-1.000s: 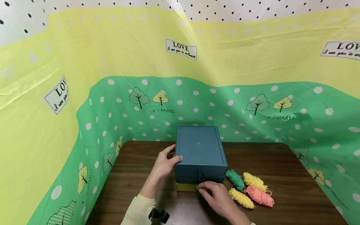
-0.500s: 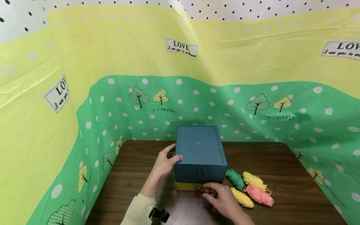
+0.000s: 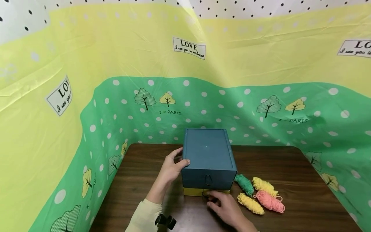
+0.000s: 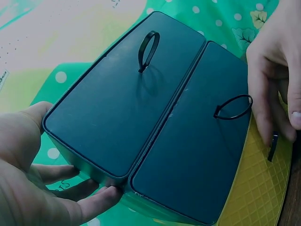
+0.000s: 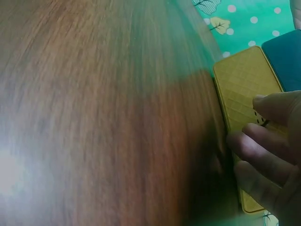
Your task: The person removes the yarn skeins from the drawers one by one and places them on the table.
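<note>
A dark blue rectangular box (image 3: 208, 158) with a yellow bottom drawer (image 3: 195, 192) stands mid-table on the dark wooden table (image 3: 304, 199). The left hand (image 3: 171, 167) grips the box's left side — thumb on the top edge, fingers curled around the wall. The right hand (image 3: 224, 207) sits at the front of the yellow drawer, fingertips (image 5: 263, 106) pinching its small black loop pull (image 4: 273, 147); the drawer front lies just ahead of that pinch, flush under the blue drawers. Right of the box lie small yarn bundles — green (image 3: 244, 184), yellow (image 3: 250, 203) and pink (image 3: 269, 201).
</note>
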A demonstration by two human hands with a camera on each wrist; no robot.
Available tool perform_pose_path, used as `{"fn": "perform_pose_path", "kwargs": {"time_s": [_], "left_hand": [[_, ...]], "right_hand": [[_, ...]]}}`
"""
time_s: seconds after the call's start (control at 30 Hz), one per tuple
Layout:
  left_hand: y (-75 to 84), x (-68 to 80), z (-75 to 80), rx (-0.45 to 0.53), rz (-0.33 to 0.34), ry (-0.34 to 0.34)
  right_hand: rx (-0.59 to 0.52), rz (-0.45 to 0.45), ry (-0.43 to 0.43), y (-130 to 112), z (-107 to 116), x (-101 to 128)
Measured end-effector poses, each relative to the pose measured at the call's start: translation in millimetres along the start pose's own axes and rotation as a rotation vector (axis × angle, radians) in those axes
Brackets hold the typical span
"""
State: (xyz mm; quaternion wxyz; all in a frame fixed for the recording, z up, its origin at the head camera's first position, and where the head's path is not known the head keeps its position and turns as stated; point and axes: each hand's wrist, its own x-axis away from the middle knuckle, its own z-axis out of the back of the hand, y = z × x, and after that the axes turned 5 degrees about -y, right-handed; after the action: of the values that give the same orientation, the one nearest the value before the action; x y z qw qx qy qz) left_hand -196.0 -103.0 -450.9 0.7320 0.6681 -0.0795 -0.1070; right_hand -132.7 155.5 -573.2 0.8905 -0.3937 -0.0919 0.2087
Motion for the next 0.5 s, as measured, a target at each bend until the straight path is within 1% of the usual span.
{"fn": "perform_pose_path", "kwargs": {"time_s": [0.13,0.3,0.5], "left_hand": [[1.1,-0.1,-0.7,0.003,0.001,0.002],[1.8,-0.6,-1.0,0.009,0.008,0.004],[2.2,-1.2,-0.5,0.0,0.008,0.008]], "right_hand": [[0.003,0.015,-0.01,1.4,-4.6,-1.0],[0.017,-0.004,-0.035,2.2,-10.2,-1.1],[0.093,0.023,0.018,-0.5,-10.7,-1.8]]}}
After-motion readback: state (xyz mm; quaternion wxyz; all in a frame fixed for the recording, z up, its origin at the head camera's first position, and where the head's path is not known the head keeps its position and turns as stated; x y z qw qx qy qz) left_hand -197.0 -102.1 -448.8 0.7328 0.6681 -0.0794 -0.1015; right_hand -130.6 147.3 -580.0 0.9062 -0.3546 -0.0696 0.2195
